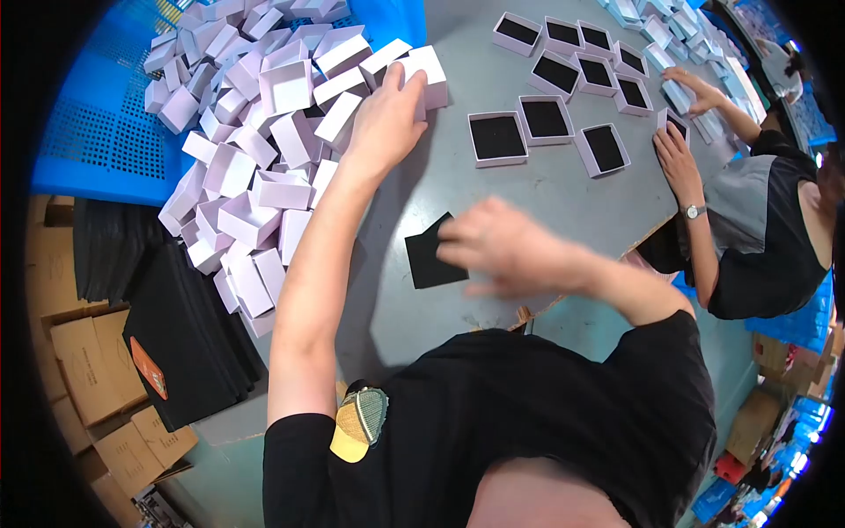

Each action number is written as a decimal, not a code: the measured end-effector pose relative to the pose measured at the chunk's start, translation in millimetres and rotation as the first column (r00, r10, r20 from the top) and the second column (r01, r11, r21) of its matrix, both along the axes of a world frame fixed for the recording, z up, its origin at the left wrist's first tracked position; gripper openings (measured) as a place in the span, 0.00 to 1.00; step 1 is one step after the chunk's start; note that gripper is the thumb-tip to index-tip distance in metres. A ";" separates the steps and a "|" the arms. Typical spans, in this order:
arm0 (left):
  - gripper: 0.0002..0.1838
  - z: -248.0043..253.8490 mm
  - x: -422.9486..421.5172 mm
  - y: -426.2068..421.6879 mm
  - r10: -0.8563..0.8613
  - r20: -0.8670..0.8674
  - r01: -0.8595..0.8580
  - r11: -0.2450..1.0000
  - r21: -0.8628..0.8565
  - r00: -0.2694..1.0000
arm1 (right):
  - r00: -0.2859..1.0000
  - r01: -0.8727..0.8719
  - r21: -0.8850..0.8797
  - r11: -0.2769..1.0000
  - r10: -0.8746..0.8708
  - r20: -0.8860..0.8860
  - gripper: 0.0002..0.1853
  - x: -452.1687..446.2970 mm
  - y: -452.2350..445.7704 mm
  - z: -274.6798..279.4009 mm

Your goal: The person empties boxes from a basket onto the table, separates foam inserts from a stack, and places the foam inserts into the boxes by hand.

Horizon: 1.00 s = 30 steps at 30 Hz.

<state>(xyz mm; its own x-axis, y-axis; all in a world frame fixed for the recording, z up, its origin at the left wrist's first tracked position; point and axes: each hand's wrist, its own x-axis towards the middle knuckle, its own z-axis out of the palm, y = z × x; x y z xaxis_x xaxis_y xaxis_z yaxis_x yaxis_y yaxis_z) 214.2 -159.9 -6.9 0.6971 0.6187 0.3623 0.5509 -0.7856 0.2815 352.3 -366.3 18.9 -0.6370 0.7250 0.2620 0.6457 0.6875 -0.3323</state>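
Note:
My left hand reaches to the edge of a heap of small white open boxes. Its fingers are bent around a white box at the heap's right end, with the thumb on the near side. My right hand is smeared by motion over the grey table. Its fingertips overlap the edge of a black square insert that looks like thin foam; whether they grip it is unclear. Beyond it stand several white boxes with black inserts inside, among them a larger-looking box nearest me.
A blue perforated crate lies behind the heap. Black sheets are stacked at the table's left edge, with cardboard boxes below. At right, a co-worker's hand touches a filled box; the other hand reaches among white boxes.

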 end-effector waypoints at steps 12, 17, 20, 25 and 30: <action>0.40 0.9 -41.4 -55.9 0.192 0.140 -0.125 0.914 -0.385 0.971 | 0.630 0.509 -0.036 0.860 -0.400 -0.666 0.09 19.7 18.7 -15.3; 0.67 -47.5 -32.4 -77.5 0.076 0.303 -0.003 0.972 -0.234 0.950 | 0.877 0.374 0.281 0.884 -0.239 -0.417 0.09 24.1 59.3 -42.7; 0.67 -38.0 -29.8 -84.4 0.216 0.207 -0.079 0.849 -0.523 0.954 | 0.977 0.212 0.253 0.944 -0.212 -0.028 0.08 30.1 61.1 -52.6; 0.60 -26.6 -15.6 -80.7 0.074 0.306 0.148 0.752 -0.642 0.949 | 0.851 0.358 0.069 0.931 -0.356 0.385 0.11 28.6 55.1 -14.9; 0.24 -17.3 -5.6 -32.6 -0.034 0.186 0.036 0.999 -0.007 0.982 | 0.996 0.057 -0.010 0.998 -0.057 0.072 0.20 34.0 9.2 -4.2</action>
<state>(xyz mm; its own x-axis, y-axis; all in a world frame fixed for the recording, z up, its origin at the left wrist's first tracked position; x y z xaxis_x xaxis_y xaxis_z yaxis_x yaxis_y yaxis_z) 208.6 -192.5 -24.2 0.6395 0.5993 0.4814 0.4605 -0.8001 0.3844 386.3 -357.0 14.7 -0.6115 0.7634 0.2081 0.7063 0.6452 -0.2914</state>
